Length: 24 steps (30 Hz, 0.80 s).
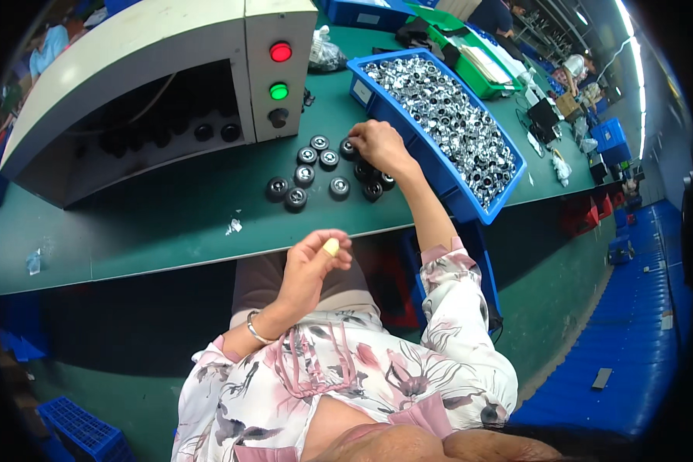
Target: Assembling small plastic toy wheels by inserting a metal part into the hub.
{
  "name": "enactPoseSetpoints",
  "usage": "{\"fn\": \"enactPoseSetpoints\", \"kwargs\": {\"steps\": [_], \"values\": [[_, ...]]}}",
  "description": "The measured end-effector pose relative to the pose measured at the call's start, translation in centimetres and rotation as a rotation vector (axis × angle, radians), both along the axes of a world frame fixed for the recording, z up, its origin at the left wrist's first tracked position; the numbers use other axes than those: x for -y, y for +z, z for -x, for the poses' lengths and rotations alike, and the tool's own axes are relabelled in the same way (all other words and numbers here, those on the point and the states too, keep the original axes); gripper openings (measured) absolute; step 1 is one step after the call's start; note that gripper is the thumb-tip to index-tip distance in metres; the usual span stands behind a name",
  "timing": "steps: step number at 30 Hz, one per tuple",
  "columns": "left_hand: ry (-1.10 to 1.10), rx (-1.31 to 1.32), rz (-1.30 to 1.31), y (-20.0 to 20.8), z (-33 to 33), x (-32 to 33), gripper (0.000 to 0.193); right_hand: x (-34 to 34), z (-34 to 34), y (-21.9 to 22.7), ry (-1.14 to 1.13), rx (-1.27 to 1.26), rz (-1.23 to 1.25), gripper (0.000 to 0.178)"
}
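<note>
Your right hand (379,146) has its fingertips at a black cap (346,149) on the green workbench (169,223), near the blue tray (453,185); whether they grip cannot be told. Your left hand (314,258), half-curled, shows a pale-yellow piece (330,247), worn or pinched, indistinguishable. Apparent step: picking up; the next move calls for a secure pinch.

smooth, faintly glossy green counter (169,200); smooth black round pieces (305,176) with shiny silvery centres; blue plastic bin (439,173); mirror-bright small parts (446,123), perhaps metal, too small to tell; polished metal bangle (254,329).
</note>
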<state>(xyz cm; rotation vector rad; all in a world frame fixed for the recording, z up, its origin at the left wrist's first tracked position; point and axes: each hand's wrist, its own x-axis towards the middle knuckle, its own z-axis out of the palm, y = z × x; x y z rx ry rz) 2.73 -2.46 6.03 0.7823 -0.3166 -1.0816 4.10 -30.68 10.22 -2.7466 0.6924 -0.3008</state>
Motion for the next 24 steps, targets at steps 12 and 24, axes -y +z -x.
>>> {"fn": "enactPoseSetpoints", "kwargs": {"steps": [12, 24], "values": [[0.026, 0.024, -0.028, -0.2, -1.8, -1.4, 0.017, -2.9, -4.9, 0.8, 0.259, -0.200, -0.073, 0.045], [-0.006, 0.057, -0.029, 0.3, -1.8, -1.4, 0.015, -5.4, -2.8, 1.9, 0.316, 0.060, -0.013, 0.039]]}}
